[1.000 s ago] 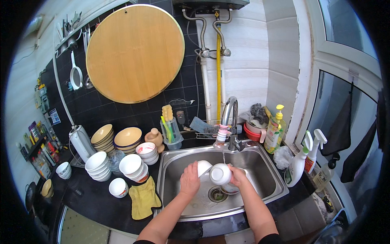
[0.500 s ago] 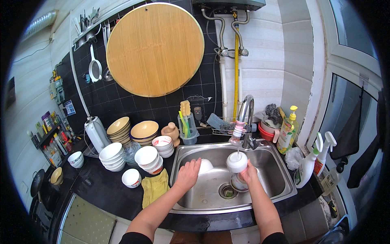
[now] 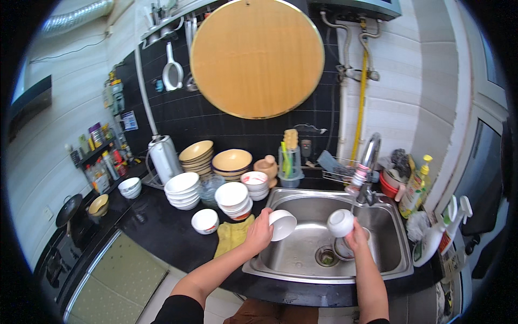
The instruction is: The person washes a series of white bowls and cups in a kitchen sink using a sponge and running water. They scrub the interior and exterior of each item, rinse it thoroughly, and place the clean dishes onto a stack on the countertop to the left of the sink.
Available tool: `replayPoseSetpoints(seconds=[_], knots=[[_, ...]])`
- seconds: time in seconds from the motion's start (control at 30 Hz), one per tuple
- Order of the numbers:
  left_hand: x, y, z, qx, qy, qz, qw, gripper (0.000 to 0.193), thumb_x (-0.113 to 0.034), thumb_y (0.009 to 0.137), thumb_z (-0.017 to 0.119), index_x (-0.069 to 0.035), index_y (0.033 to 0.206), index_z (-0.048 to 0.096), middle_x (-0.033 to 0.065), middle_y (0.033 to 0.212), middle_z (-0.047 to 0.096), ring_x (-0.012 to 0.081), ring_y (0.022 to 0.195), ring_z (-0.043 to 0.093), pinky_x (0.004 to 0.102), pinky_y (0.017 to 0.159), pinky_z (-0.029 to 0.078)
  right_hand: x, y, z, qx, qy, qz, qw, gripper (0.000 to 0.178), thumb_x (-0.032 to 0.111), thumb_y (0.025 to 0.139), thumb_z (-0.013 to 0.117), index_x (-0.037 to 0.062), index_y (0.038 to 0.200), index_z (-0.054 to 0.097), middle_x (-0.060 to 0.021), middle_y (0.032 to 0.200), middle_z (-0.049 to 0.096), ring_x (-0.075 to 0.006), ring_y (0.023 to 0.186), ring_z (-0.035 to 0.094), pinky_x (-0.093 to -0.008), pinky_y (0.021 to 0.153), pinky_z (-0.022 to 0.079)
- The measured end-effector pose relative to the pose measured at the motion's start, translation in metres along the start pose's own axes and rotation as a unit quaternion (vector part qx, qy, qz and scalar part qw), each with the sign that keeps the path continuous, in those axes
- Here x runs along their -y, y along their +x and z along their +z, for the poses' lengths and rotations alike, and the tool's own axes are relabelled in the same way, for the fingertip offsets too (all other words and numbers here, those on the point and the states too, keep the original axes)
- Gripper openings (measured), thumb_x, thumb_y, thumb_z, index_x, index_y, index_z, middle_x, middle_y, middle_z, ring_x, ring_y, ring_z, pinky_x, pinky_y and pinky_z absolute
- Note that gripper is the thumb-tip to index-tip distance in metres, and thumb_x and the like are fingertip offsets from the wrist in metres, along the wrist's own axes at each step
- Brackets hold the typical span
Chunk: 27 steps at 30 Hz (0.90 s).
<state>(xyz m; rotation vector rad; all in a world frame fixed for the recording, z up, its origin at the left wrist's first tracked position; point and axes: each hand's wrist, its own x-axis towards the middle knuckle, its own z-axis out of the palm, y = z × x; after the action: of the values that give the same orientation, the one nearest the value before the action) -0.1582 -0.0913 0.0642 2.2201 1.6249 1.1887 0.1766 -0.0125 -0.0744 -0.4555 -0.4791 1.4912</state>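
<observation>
At the left side of the sink, my left hand point(image 3: 260, 232) is closed on the edge of a white bowl point(image 3: 283, 225), its hollow turned sideways and upward. My right hand point(image 3: 356, 236) grips a second white bowl point(image 3: 340, 222), tipped with its foot facing up, just below the tap point(image 3: 360, 174). A thin stream of water runs down near it. Under the right hand another bowl point(image 3: 343, 248) sits in the stainless steel sink point(image 3: 294, 263), partly hidden, beside the drain point(image 3: 326, 256).
Stacked white bowls point(image 3: 182, 190) and yellow bowls point(image 3: 232, 160) crowd the counter to the left, with a single white bowl point(image 3: 205, 221) and a yellow cloth point(image 3: 232, 237) near the sink. Spray bottles point(image 3: 431, 237) and a dish soap bottle point(image 3: 414, 189) stand at the right.
My left hand has lifted its bowl at the sink's left side and turned it so the hollow shows. The right hand keeps its bowl near the tap. The whole view has swung left.
</observation>
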Motion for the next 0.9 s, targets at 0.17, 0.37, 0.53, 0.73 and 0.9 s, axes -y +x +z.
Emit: replayPoseSetpoints(seconds=[0.17,0.37,0.53,0.73,0.9], knots=[[0.072,-0.007,-0.036,-0.099,-0.094,-0.072,0.988,0.022,-0.003,0.074,0.042,0.001,0.096,0.046,0.0225,0.081,0.054,0.0348,0.077,0.056,0.0397,0.069,0.044,-0.003,-0.002,0.003,-0.035,-0.007,0.020,0.999,0.035,0.027,0.090,0.042,0.0000,0.111,0.046,-0.0110,0.115,0.050,-0.0218,0.108,0.048,-0.0385,0.097,0.034],[0.149,-0.019,-0.102,-0.142,-0.228,-0.286,0.920,0.025,-0.004,0.074,0.041,0.005,0.095,0.053,0.0159,0.077,0.057,0.0267,0.059,0.061,0.0360,0.039,0.052,-0.006,-0.008,0.012,-0.042,-0.048,0.023,0.998,0.032,0.026,0.090,0.043,-0.0007,0.107,0.048,-0.0104,0.109,0.053,-0.0216,0.101,0.051,-0.0379,0.093,0.038],[0.143,-0.020,-0.131,-0.136,-0.224,-0.333,0.906,0.023,-0.003,0.072,0.046,0.008,0.090,0.053,0.0168,0.076,0.058,0.0286,0.055,0.060,0.0369,0.036,0.051,-0.004,-0.009,0.008,-0.077,-0.088,0.025,0.993,0.032,0.026,0.090,0.043,-0.0007,0.108,0.047,-0.0104,0.108,0.053,-0.0222,0.101,0.051,-0.0392,0.091,0.040],[0.179,-0.019,-0.139,-0.167,-0.129,-0.399,0.893,0.012,-0.003,0.066,0.055,0.005,0.075,0.053,0.0164,0.070,0.058,0.0267,0.053,0.060,0.0366,0.036,0.050,-0.003,-0.009,0.004,-0.071,-0.095,0.025,0.993,0.034,0.027,0.089,0.044,-0.0007,0.108,0.046,-0.0107,0.108,0.053,-0.0222,0.100,0.051,-0.0397,0.090,0.041],[0.217,-0.016,-0.136,-0.152,-0.124,-0.431,0.881,0.010,0.000,0.064,0.058,0.004,0.072,0.053,0.0145,0.066,0.056,0.0282,0.052,0.058,0.0378,0.039,0.051,-0.004,-0.009,0.005,-0.064,-0.116,0.026,0.991,0.034,0.028,0.089,0.045,-0.0011,0.108,0.046,-0.0110,0.108,0.053,-0.0222,0.100,0.052,-0.0394,0.089,0.041]])
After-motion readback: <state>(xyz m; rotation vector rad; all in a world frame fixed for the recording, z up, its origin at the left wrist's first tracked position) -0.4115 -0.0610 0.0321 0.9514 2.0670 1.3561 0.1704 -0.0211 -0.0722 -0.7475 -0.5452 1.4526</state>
